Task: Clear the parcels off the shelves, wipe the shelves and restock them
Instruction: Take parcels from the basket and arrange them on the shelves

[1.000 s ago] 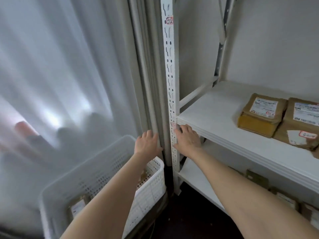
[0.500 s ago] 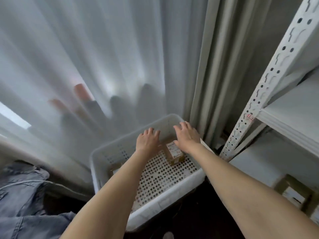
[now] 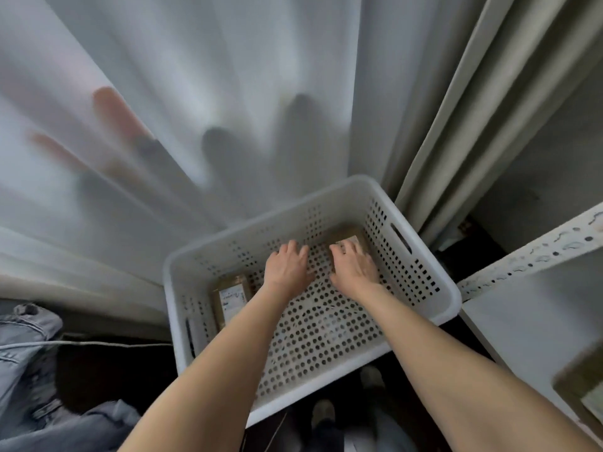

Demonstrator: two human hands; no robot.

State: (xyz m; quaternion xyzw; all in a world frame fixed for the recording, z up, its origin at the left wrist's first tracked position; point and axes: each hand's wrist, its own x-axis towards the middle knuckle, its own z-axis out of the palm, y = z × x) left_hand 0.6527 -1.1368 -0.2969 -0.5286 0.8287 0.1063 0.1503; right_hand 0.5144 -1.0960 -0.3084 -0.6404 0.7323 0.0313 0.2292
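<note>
A white perforated basket (image 3: 421,275) stands on the floor below me with both my hands inside it. My left hand (image 3: 287,267) hovers palm down over the basket floor, fingers apart, holding nothing. My right hand (image 3: 354,269) lies flat with its fingertips on the near edge of a brown parcel (image 3: 350,232) in the basket's far right corner; the fingers are not closed around it. A second brown parcel with a white label (image 3: 230,298) lies at the basket's left side, partly hidden by my left forearm.
The white shelf upright (image 3: 528,256) and a lower shelf board (image 3: 528,324) are at the right, with a blurred parcel (image 3: 584,393) on the board. Pale curtains (image 3: 195,93) hang behind the basket. Jeans (image 3: 29,353) and a cable (image 3: 98,344) lie at the left.
My view has swung from the shelf down to the basket. Both hands have dropped from the shelf edge into the basket, and my right hand has reached the corner parcel.
</note>
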